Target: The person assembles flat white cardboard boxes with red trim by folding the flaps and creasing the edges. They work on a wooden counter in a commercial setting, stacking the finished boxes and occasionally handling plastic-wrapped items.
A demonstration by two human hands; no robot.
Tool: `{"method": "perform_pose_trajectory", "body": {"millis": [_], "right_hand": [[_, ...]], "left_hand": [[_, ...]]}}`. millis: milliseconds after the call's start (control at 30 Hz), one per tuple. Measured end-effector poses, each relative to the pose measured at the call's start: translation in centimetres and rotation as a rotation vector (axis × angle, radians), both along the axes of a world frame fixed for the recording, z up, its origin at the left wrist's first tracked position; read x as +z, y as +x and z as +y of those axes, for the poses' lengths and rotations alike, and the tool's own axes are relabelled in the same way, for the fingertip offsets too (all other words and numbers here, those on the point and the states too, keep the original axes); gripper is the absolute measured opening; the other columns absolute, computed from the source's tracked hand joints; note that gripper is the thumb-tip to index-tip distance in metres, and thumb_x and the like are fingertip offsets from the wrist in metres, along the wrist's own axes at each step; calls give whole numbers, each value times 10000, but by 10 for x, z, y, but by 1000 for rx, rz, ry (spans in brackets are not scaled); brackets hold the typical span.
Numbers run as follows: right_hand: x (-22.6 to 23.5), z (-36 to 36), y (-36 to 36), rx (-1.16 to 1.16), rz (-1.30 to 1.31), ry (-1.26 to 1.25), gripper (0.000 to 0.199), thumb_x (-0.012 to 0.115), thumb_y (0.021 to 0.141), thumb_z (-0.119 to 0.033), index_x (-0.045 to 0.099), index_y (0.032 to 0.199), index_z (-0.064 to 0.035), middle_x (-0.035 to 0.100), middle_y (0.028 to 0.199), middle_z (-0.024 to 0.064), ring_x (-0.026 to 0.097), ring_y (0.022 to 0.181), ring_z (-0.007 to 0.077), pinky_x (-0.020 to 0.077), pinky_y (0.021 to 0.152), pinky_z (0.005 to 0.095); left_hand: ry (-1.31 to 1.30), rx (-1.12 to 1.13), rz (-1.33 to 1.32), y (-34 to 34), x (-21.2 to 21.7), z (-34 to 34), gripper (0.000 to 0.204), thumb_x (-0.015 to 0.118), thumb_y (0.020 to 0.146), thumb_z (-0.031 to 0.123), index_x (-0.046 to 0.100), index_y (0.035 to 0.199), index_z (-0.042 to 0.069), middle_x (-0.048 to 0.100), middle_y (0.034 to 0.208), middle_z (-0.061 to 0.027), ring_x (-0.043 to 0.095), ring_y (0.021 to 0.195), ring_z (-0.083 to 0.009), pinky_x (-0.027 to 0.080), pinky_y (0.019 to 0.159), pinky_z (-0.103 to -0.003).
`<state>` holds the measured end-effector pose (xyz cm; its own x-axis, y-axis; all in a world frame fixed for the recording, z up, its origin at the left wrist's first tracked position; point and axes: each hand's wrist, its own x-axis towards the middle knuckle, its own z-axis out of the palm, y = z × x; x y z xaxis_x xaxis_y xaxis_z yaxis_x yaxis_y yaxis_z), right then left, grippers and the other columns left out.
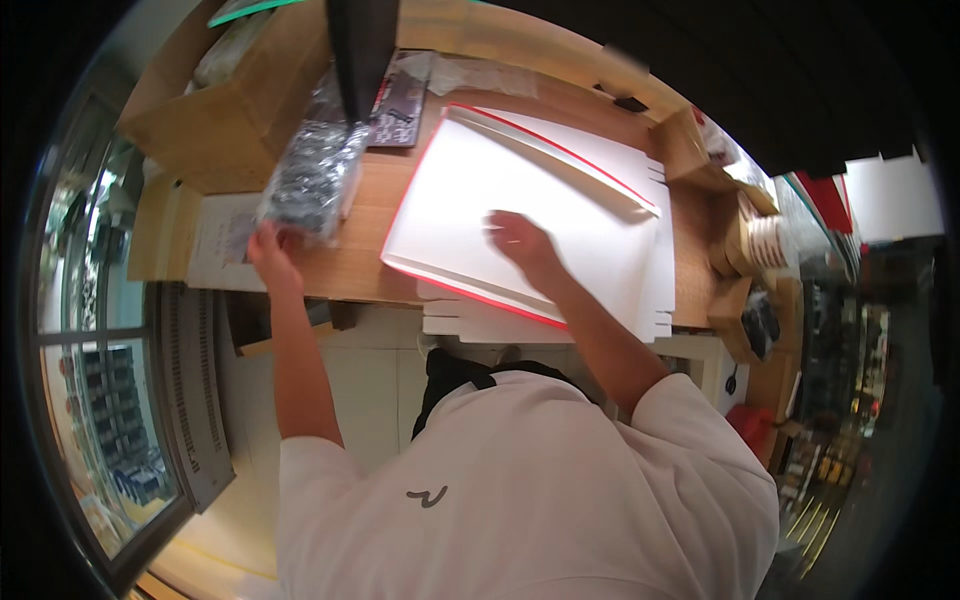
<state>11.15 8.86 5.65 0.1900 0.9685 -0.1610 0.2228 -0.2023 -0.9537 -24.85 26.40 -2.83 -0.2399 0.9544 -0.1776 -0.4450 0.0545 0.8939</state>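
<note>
A flat white cardboard box blank with red edges (470,190) lies on top of a stack of similar white sheets (500,322) on a wooden counter (350,265). My right hand (520,243) rests palm down on the blank, fingers spread and blurred. My left hand (272,250) reaches to the left and grips the lower end of a clear plastic bag of dark items (310,170). A raised flap (560,155) runs along the blank's far side.
A brown cardboard box (235,110) stands at the counter's far left. A dark post (362,50) rises behind the bag. A stack of paper cups (765,243) sits in wooden holders at the right. A window (90,330) runs along the left.
</note>
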Motion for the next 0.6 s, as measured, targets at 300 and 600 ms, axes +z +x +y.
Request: {"method": "perform_pose_trajectory", "body": {"millis": [300,600], "right_hand": [[-81,-202,256,-874,-511,-242,585,674,847,-233,447,1333,2,544,1265,164,526,1130,251,423,961,364],[-70,-171,230,-696,-416,-275,608,717,787,-341,518,1243,8,564,1182,209,564,1059,310,456,908,382]], "left_hand": [[-466,-512,105,119,9,-193,403,529,947,383,494,1165,46,620,977,-94,605,788,-143,493,654,-263],[-224,-308,941,133,-58,-246,460,506,945,417,500,1166,13,595,1033,-131,602,902,-210,473,806,-342]]}}
